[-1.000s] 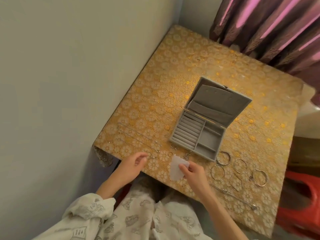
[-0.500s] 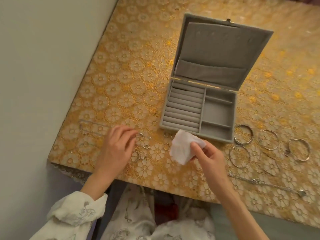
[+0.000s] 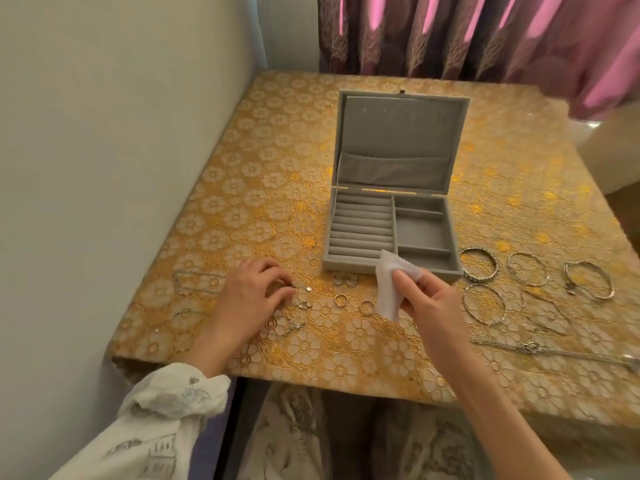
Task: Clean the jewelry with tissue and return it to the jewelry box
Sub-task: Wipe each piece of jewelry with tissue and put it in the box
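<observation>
Jewelry lies spread on a gold floral tablecloth point(image 3: 277, 188) as a person seated at the table begins cleaning it. The right hand point(image 3: 424, 303) pinches a white tissue point(image 3: 391, 289) between thumb and forefinger, holding it up just in front of the open grey box point(image 3: 388, 233). The left hand point(image 3: 249, 296) is curled over a small trinket point(image 3: 277, 289) on the cloth, fingertips closing on it; whether it is already lifted cannot be told.

Just beyond those fingertips, between the two hands, lie a few rings point(image 3: 341, 299) and small charms point(image 3: 303, 304). A cluster of little rings point(image 3: 346, 279) sits right against the front wall of the box. To the right of the tissue-holding fingers, several bangles point(image 3: 479, 268) are laid out near one another, and a long chain point(image 3: 554, 351) runs along the cloth near the table's edge. A thin chain point(image 3: 197, 282) lies to the left of the left hand, close to the wall.

The box's ring rolls and side compartments look bare, so nothing appears to have been returned. Judging from this, the job is at its very start: every visible piece remains outside the box, unwiped or not yet put back, and the first item is only now being picked out.
</observation>
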`<state>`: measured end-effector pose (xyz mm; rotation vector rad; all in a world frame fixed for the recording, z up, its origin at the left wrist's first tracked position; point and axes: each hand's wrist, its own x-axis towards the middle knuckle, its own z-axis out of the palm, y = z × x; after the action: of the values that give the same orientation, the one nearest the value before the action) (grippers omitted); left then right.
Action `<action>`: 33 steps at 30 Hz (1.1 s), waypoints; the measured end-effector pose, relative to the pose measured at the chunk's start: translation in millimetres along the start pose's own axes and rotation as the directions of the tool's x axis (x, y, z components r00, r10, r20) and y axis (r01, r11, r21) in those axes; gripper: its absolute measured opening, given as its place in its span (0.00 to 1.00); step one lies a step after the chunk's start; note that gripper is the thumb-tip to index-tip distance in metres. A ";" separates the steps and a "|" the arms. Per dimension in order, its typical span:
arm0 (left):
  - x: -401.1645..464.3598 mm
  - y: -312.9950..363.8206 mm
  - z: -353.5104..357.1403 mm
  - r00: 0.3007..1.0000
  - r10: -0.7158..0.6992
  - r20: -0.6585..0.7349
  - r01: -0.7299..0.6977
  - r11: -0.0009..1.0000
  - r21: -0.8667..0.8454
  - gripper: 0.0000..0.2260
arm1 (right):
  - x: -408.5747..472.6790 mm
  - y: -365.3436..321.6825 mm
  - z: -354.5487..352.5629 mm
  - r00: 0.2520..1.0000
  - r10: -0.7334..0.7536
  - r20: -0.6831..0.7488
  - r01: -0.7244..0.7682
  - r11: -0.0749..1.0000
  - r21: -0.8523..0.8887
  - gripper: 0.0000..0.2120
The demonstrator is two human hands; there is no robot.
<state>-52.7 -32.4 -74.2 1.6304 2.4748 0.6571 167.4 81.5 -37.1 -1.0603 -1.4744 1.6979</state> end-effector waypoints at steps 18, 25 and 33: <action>21.7 31.6 -42.2 0.941 -0.323 0.101 0.324 0.774 -0.543 0.05 | -16.7 -12.9 1.2 0.999 -0.021 0.035 0.022 0.999 -0.034 0.06; 28.0 56.8 -85.8 0.977 -0.193 0.093 0.209 0.757 -0.620 0.04 | -3.7 -25.8 12.9 0.994 -0.028 0.105 0.027 1.000 0.010 0.04; 11.9 108.0 -122.1 0.990 0.143 0.022 -0.118 0.886 -0.448 0.04 | -16.1 -74.6 29.4 0.952 -0.246 0.184 0.240 0.969 0.055 0.07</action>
<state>-4.6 -22.0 81.7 1.6062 1.9853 1.0873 146.1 65.8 40.3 -0.6811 -1.6171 1.6747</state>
